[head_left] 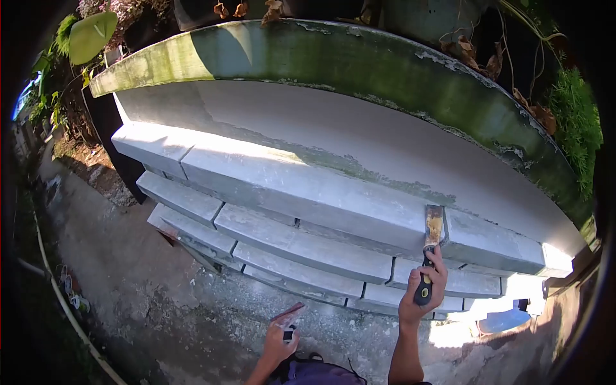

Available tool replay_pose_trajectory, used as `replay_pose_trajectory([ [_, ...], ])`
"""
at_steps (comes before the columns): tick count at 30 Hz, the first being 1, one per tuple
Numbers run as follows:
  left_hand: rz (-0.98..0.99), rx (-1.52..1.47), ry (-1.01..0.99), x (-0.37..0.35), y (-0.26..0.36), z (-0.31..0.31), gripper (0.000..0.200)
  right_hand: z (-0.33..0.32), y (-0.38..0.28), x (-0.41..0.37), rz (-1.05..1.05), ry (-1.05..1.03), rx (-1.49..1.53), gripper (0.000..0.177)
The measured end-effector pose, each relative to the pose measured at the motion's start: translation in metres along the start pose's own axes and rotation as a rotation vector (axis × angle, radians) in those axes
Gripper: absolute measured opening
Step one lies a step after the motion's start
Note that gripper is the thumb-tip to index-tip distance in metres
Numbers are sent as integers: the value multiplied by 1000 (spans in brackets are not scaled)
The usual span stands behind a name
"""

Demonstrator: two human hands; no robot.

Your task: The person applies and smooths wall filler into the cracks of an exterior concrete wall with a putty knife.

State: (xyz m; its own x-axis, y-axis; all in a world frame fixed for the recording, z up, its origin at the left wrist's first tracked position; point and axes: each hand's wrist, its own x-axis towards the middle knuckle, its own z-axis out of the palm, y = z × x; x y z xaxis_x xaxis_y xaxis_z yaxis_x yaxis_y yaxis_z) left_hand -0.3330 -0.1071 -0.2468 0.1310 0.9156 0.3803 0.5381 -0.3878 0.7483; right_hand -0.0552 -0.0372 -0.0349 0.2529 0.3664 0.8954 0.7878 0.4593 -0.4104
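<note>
Running down the left side of the frame, a pale pipe [56, 294] borders the rough concrete ground [115, 256]. Stepped courses of grey blocks [295, 247] stretch from left of centre to the lower right, below a plain wall face [333, 119] and a moss-stained ledge [359, 58] that arches across the top. At bottom centre, the left hand [277, 346] is closed around a reddish flat piece [288, 314] with a dark part near the fingers; exactly what it is cannot be told. Beside this hand, purple cloth [314, 372] shows at the bottom edge. Farther right, the right hand [426, 287] wraps its curled fingers around the black handle of a scraper [434, 226]. The scraper's worn, stained blade points up the frame, over the top course just left of a dark joint. A blue object [504, 321] sits at lower right, and feathery green foliage [575, 122] fills the upper right edge.
</note>
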Motion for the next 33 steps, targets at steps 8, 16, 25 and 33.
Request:
replay_pose_trajectory([
  [8, -576, -65, -483, -126, 70, 40, 43, -18, -26, -59, -123, -103, 283, 20],
  [16, -432, 39, 116, -170, 48, 1, 36, -7, -85, -153, 60, -749, 786, 27],
  [25, -499, 32, 142, -178, -16, -74, 35, 57, -156, -174, 152, -1182, 892, 32],
  [33, -636, 124, -2, -184, -110, -216, 34, 187, -248, -201, 173, -1086, 805, 41],
])
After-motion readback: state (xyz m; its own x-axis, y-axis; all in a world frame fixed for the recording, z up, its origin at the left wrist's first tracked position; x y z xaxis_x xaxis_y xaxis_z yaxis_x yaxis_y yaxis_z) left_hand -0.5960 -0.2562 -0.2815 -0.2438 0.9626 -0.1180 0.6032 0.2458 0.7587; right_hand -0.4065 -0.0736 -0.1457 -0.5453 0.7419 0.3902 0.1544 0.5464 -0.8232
